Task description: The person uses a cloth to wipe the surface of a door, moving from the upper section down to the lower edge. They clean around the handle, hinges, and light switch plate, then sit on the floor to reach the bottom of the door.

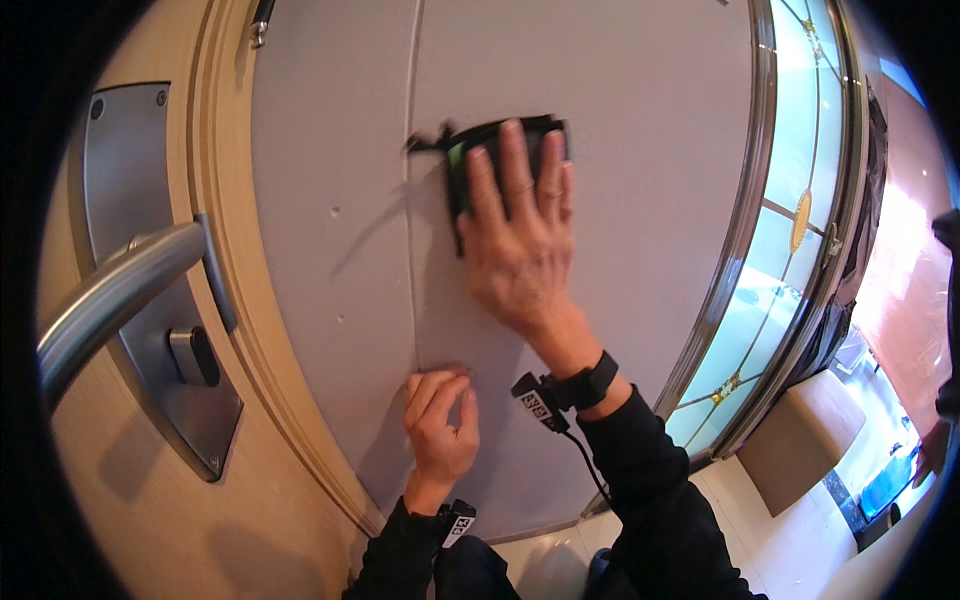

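Observation:
My right hand lies flat over a black pouch or folded cloth, pressing it against the grey wall. A green patch shows along its left side, and a short black strap or tie sticks out there; the hand covers most of the rest. Lower and to the left, my left hand is loosely curled against the wall near the vertical seam. Nothing shows between its fingers, though part of the palm is hidden.
On the left is a wooden door with a metal lever handle jutting inward. Decorative glass panels in a metal frame stand right. A beige stool sits on the tiled floor. Part of another person's hand shows at the right rim.

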{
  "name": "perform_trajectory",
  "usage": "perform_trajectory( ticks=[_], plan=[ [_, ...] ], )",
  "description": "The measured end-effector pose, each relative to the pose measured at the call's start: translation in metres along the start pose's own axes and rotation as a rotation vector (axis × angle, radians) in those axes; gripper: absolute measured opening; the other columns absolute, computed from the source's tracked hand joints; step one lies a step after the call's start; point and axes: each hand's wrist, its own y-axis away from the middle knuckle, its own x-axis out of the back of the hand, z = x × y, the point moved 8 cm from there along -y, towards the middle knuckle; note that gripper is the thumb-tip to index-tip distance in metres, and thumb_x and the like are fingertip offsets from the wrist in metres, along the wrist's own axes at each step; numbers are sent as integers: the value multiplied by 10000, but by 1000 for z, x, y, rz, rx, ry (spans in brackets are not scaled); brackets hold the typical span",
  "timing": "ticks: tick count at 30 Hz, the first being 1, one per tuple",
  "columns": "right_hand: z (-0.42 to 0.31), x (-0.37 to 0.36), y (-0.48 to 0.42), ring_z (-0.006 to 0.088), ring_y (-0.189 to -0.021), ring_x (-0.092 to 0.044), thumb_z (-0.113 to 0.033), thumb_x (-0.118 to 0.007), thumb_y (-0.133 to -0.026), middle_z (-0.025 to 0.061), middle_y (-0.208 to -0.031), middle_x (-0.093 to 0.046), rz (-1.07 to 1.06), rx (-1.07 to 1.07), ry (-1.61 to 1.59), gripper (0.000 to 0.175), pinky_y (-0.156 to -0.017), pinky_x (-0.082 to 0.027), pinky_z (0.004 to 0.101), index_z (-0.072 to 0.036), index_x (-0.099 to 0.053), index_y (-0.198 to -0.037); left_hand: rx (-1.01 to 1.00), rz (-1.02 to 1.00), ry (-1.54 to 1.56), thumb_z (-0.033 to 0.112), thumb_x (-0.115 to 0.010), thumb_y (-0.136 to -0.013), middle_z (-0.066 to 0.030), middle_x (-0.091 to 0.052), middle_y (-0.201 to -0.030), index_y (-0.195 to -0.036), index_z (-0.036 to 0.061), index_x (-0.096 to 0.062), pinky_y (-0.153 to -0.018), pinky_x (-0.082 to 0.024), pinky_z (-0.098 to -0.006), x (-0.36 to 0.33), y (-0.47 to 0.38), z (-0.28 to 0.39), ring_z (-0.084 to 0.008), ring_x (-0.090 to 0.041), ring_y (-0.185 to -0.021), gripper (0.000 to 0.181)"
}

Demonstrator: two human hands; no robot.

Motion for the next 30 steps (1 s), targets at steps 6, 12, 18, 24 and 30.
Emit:
perform_trajectory(
  ticks=[6,12,18,24,30],
  plan=[
    [-11,26,26,464,-1566,-178,-200,-731,-862,183,-1675,-315,-9,38,1,661,-1261,-132,580,-95,-552,-1490,48,-1,65,-1,-704,-856,-147,-719,-1073,-984,-37,-704,-880,-515,-387,12,3,-5,-322,-653,-988,133],
    [-18,-7,-29,415,-1573,-187,-186,-649,-946,114,-1682,-322,16,88,37,593,-1269,-134,533,-139,-525,-1524,148,27,41,-6,-708,-846,-140,-730,-1060,-987,-18,-717,-869,-526,-393,20,19,-17,-330,-666,-981,142],
    [-100,-11,50,382,-1584,-163,-297,-707,-886,104,-1685,-319,-178,325,-121,627,-1298,-43,515,-140,-570,-1478,417,241,39,7,-690,-872,-131,-754,-985,-958,-6,-730,-833,-529,-385,65,40,-49,-312,-698,-916,96],
    [-63,-16,-20,411,-1563,-217,-255,-707,-895,156,-1652,-363,-81,215,-67,601,-1268,-129,534,-103,-578,-1462,432,272,168,-10,-646,-918,-101,-764,-987,-973,11,-734,-824,-524,-353,75,40,-39,-246,-695,-926,106],
    [-104,-25,2,411,-1559,-233,-241,-714,-873,146,-1655,-361,-133,237,-162,617,-1269,-135,531,-96,-579,-1457,392,296,122,-20,-655,-906,-98,-763,-966,-973,12,-733,-828,-525,-347,86,40,-29,-244,-693,-925,107]
  ],
)
